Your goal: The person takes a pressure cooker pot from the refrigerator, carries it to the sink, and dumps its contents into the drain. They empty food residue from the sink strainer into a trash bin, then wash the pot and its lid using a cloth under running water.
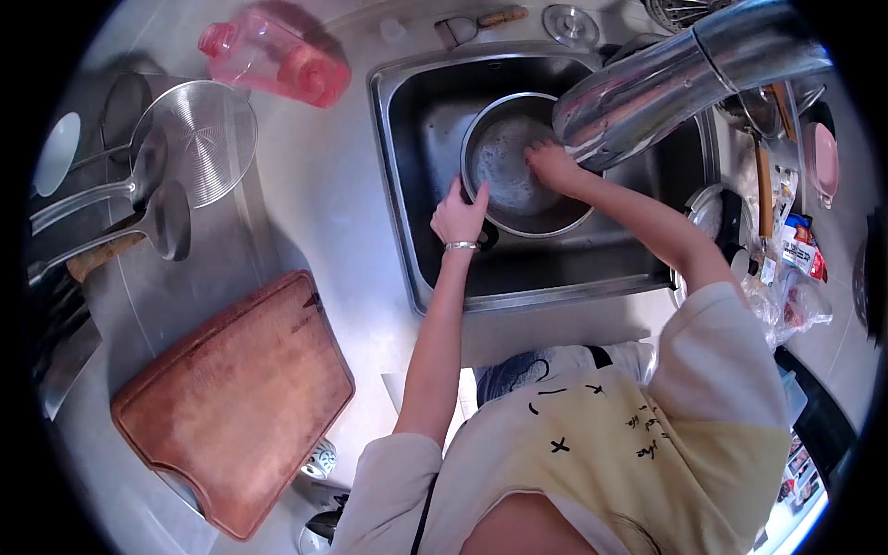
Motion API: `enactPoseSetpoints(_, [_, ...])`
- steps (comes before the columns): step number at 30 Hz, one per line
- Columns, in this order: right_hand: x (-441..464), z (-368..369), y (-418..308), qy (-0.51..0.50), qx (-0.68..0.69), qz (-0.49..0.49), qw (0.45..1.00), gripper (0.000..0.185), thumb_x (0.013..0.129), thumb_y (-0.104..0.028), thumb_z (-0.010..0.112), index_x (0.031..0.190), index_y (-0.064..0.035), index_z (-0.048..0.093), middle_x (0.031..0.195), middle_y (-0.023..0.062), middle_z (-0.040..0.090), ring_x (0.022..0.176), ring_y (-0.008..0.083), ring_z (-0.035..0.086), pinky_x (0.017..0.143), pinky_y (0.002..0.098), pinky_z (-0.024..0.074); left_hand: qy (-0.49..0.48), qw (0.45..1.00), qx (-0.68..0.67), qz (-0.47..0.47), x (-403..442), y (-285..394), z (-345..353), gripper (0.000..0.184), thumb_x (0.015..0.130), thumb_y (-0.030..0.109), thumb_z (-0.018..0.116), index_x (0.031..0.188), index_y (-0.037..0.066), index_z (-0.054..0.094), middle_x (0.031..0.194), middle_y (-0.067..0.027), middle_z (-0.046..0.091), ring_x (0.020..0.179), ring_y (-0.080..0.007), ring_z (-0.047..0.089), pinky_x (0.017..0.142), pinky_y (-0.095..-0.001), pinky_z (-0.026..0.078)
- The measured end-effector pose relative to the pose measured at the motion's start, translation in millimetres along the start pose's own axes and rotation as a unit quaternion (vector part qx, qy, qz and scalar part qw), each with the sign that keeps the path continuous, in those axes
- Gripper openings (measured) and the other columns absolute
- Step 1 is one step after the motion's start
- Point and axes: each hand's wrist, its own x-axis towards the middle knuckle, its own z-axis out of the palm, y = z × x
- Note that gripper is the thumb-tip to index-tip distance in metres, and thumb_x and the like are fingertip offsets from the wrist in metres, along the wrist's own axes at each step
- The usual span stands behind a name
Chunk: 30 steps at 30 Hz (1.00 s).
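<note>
A round metal pot [472, 139] sits in the steel sink [421, 231], with whitish, cloudy water [507, 166] inside. My left hand [460, 215], with a bracelet at the wrist, grips the pot's left rim, thumb over the edge and fingers outside. Reaching in from the right, my right hand [553, 168] is inside the pot at its right side. Its fingers are curled together, and whatever they may hold is hidden. The large shiny faucet [638, 97] comes in from the upper right, its end close above my right hand.
A pink translucent bottle [277, 60] lies behind the sink's left corner. To the left are a wooden cutting board [236, 398], a round strainer [199, 139] and hanging ladles [168, 222]. Packets [803, 248] and utensils crowd the right. A metal lid [571, 26] lies at the back.
</note>
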Motion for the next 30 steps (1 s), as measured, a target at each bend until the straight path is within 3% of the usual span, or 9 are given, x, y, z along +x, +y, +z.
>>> enactPoseSetpoints(4, [15.6,44.0,-4.0,-0.108,-0.077,0.012,0.991,0.03,0.077,-0.021,0.054,0.102,-0.0051,0.061,0.102,0.016,0.058,0.097,0.0304,0.055,0.083,0.0416,0.0426,0.001,0.998,-0.066,-0.009,-17.4,0.5,-11.5,0.078,0.064,0.055,0.065,0.126,0.013,0.044,0.09,-0.0097,0.064,0.084,-0.0267,0.061,0.073,-0.0381,0.046])
enactPoseSetpoints(8, [14.4,40.6,-21.2,-0.358,0.007,-0.051,0.932,0.032,0.079,-0.023,0.053,0.105,-0.0075,0.061,0.111,0.0131,0.057,0.105,0.0285,0.053,0.089,0.0423,0.0394,-0.021,0.994,-0.108,-0.027,-28.0,1.9,-10.5,0.081,0.067,0.053,0.065,0.13,0.01,0.037,0.102,-0.016,0.059,0.093,-0.0315,0.056,0.08,-0.0384,0.043])
enactPoseSetpoints(10, [13.4,42.6,-29.4,-0.369,0.032,-0.062,0.927,0.032,0.079,-0.025,0.053,0.106,-0.0087,0.061,0.115,0.0117,0.056,0.109,0.0275,0.052,0.092,0.0427,0.0378,0.039,0.995,-0.082,0.029,-31.5,1.1,-4.1,0.081,0.068,0.049,0.066,0.13,0.007,0.035,0.109,-0.0192,0.054,0.1,-0.0331,0.051,0.085,-0.0385,0.04])
enactPoseSetpoints(11, [6.0,55.6,-31.4,-0.25,0.021,-0.079,0.965,0.033,0.07,-0.026,0.06,0.095,-0.0042,0.063,0.092,0.0138,0.064,0.088,0.0303,0.061,0.078,0.0413,0.0471,0.069,0.993,-0.069,0.06,-32.4,1.2,-1.1,0.081,0.069,0.047,0.066,0.131,0.005,0.034,0.112,-0.0207,0.051,0.104,-0.0339,0.049,0.087,-0.0385,0.038])
enactPoseSetpoints(14, [-3.3,27.7,-41.2,-0.306,0.134,-0.048,0.941,0.036,0.068,-0.027,0.061,0.1,-0.0112,0.062,0.096,0.013,0.062,0.089,0.0294,0.06,0.078,0.04,0.0467,0.108,0.976,-0.065,0.176,-42.4,15.3,-15.3,0.069,0.075,0.03,0.065,0.13,0.003,0.034,0.122,-0.0215,0.043,0.113,-0.0352,0.04,0.095,-0.0408,0.031])
enactPoseSetpoints(17, [-48.5,-41.0,-43.2,-0.078,0.237,0.028,0.968,0.029,0.072,-0.023,0.058,0.096,-0.0094,0.062,0.095,0.0115,0.062,0.089,0.0299,0.059,0.077,0.0397,0.0464,0.116,0.961,-0.095,0.232,-60.4,32.9,-34.2,0.059,0.077,0.024,0.062,0.127,0.003,0.038,0.124,-0.0211,0.041,0.115,-0.0351,0.038,0.096,-0.0419,0.03])
enactPoseSetpoints(22, [-147.6,-118.5,-24.2,0.216,0.38,0.132,0.89,0.016,0.076,-0.017,0.054,0.085,-0.0057,0.059,0.088,0.0119,0.061,0.086,0.0286,0.058,0.076,0.0381,0.0462,0.069,0.957,-0.142,0.244,-86.7,37.5,-40.8,0.049,0.077,0.019,0.063,0.121,0.004,0.046,0.117,-0.0164,0.049,0.109,-0.0314,0.045,0.093,-0.038,0.034])
enactPoseSetpoints(28, [-262.9,-118.0,18.0,0.389,0.114,0.301,0.863,0.014,0.077,-0.017,0.056,0.082,-0.0044,0.058,0.093,0.0103,0.059,0.09,0.027,0.056,0.078,0.036,0.0448,0.011,0.958,-0.144,0.248,-110.1,49.6,-52.8,0.036,0.079,0.016,0.062,0.112,0.003,0.053,0.107,-0.0138,0.056,0.099,-0.0282,0.052,0.086,-0.0341,0.04])
enactPoseSetpoints(30, [-293.9,-128.0,30.6,0.322,-0.041,0.384,0.865,0.026,0.076,-0.022,0.058,0.092,-0.0023,0.056,0.104,0.0129,0.055,0.102,0.027,0.049,0.084,0.0426,0.0404,-0.001,0.96,-0.141,0.243,-115.2,53.5,-58.3,0.035,0.078,0.015,0.062,0.11,0.002,0.054,0.105,-0.0133,0.056,0.098,-0.0277,0.053,0.085,-0.0338,0.041])
